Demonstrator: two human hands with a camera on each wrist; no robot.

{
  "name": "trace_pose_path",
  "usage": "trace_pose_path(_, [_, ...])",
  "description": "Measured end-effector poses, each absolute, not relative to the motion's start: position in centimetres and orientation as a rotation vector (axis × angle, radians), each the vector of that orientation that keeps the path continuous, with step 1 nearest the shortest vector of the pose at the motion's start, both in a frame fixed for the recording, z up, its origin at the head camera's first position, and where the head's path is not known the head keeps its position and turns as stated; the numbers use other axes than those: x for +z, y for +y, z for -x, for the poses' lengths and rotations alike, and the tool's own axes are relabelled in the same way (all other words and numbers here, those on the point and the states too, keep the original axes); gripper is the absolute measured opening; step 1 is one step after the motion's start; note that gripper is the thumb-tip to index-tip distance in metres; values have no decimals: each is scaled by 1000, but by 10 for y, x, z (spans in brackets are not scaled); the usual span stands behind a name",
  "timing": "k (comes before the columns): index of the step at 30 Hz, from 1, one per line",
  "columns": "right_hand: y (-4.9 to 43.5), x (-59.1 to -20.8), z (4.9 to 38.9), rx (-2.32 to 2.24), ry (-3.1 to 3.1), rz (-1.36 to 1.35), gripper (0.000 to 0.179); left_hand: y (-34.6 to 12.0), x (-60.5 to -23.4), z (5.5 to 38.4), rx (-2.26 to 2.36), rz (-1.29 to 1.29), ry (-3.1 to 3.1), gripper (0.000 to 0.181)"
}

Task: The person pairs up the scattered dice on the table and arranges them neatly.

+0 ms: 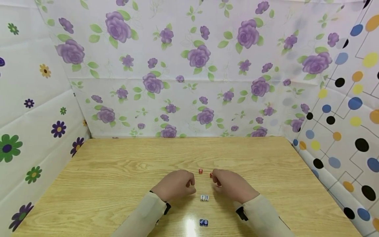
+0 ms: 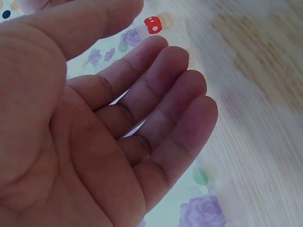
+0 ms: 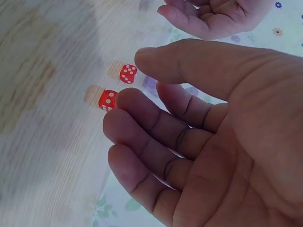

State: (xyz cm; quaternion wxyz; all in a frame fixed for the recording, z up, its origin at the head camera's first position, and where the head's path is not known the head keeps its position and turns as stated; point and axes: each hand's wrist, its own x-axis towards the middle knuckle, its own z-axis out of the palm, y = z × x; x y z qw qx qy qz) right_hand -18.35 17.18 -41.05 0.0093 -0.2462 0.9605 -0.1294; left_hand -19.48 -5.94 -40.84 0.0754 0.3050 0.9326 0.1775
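Two red dice lie apart on the wooden table, one red die (image 1: 200, 171) between the hands and the other red die (image 1: 211, 175) partly hidden by the right fingers. My left hand (image 1: 176, 185) hovers left of them, its fingers loosely bent and holding nothing. Close to the second red die is my right hand (image 1: 234, 185); in the right wrist view its thumb and fingers stand apart, with both dice beyond the fingertips (image 3: 128, 101). Whether a finger touches that die, I cannot tell. A pair of white dice (image 1: 204, 198) sits side by side, nearer than the red ones.
Closer to the table's front lies a pair of blue dice (image 1: 203, 223), side by side. A rose-patterned cloth (image 1: 195, 79) hangs behind the wooden table (image 1: 118, 158). Patterned cloths also stand along the left and right sides.
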Motion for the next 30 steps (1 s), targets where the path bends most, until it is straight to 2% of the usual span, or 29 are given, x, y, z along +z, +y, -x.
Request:
trace_pose_path(6, [177, -409, 187, -431, 3027, 665, 15, -59, -408, 196, 566, -887, 2801, 16])
trace_pose_path(15, [182, -415, 195, -538, 3054, 580, 13, -55, -417, 202, 658, -834, 2831, 39])
trace_pose_path(30, [171, -434, 218, -354, 3128, 709, 18, -35, -432, 236, 600, -829, 2950, 29])
